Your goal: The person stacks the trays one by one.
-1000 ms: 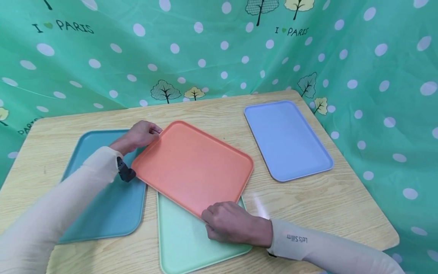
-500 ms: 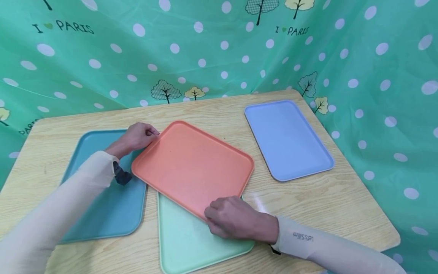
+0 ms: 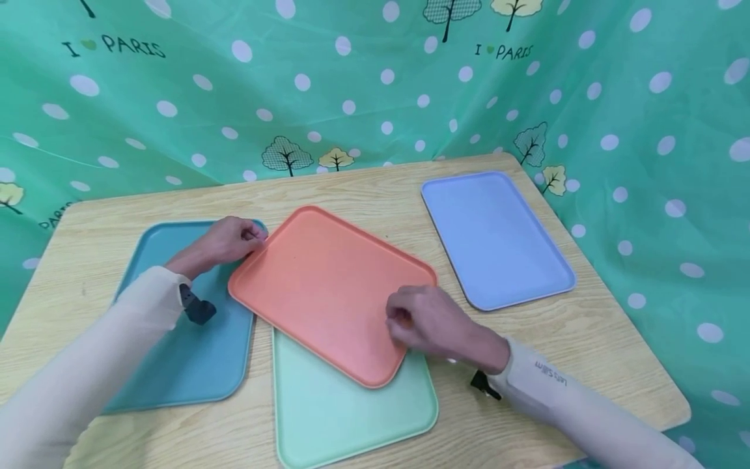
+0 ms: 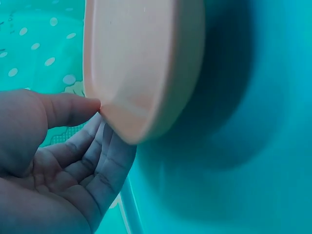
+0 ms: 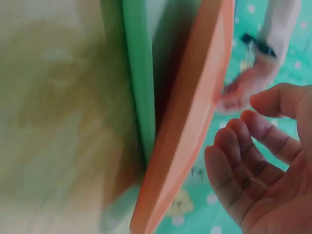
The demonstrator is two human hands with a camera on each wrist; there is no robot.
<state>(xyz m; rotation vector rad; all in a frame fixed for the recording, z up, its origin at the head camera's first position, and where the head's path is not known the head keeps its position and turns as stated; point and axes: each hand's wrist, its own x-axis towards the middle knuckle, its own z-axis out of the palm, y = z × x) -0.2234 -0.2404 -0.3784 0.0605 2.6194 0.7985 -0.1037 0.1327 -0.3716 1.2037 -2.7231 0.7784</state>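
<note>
An orange tray (image 3: 322, 286) lies at an angle across the light green tray (image 3: 351, 417), and its left corner overlaps the teal tray (image 3: 205, 361). At its upper left edge my left hand (image 3: 230, 241) pinches the rim, thumb on top and fingers beneath, as the left wrist view shows on the tray wall (image 4: 187, 63). My right hand (image 3: 430, 319) hovers over the orange tray's right end, fingers loosely bent and holding nothing. In the right wrist view those fingertips (image 5: 214, 156) are apart from the orange rim (image 5: 175, 146), and a gap shows between the orange and green trays.
A periwinkle blue tray (image 3: 498, 241) lies at the back right of the wooden table (image 3: 527, 365). Behind and to the right hangs a green curtain (image 3: 363, 78) with white dots.
My right hand has let go of the orange tray's near right edge and moved up and to the right. The left hand has slid slightly down along its edge, still pinching.
</note>
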